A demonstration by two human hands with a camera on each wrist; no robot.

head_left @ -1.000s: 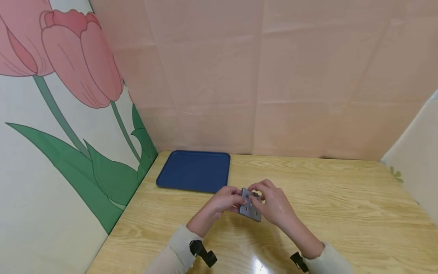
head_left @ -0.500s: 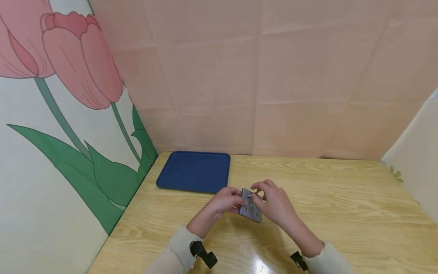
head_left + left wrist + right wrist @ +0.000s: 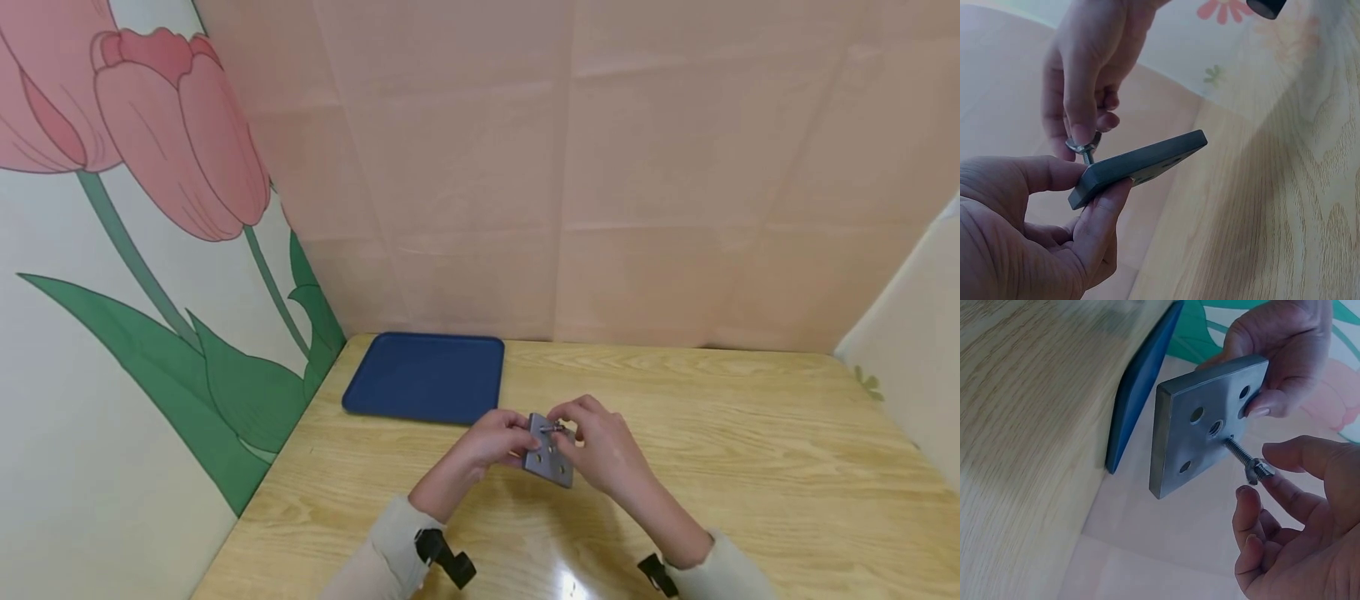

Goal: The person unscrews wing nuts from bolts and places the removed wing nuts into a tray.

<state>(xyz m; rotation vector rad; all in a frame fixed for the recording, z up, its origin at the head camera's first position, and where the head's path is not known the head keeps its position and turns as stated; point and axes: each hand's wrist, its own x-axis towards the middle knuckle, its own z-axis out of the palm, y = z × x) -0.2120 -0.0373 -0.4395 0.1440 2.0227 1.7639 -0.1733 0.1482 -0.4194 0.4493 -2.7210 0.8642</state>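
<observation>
My left hand [image 3: 498, 437] grips one edge of a square grey metal plate [image 3: 1175, 437], held tilted above the table. Several round holes run through the plate, with a larger threaded one at its centre. From a hole by the gripped side sticks out a threaded bolt [image 3: 1236, 450]. Near the bolt's outer end sits a small shiny nut, which looks like a wing nut [image 3: 1254, 470]. With thumb and fingertips my right hand [image 3: 606, 450] pinches at this nut; its other fingers are curled, and in the head view they partly cover the bolt.
A blue tray [image 3: 427, 377] lies at the back left of the wood-grain table [image 3: 735, 450]. Behind stands a pinkish covered wall [image 3: 637, 192], with a tulip-printed panel [image 3: 172, 292] on the left. Black camera mounts [image 3: 446, 557] sit on both wrists.
The right fingertips shift slightly round the nut, parting from it a little and coming back in. The left hand and the plate stay almost still.
</observation>
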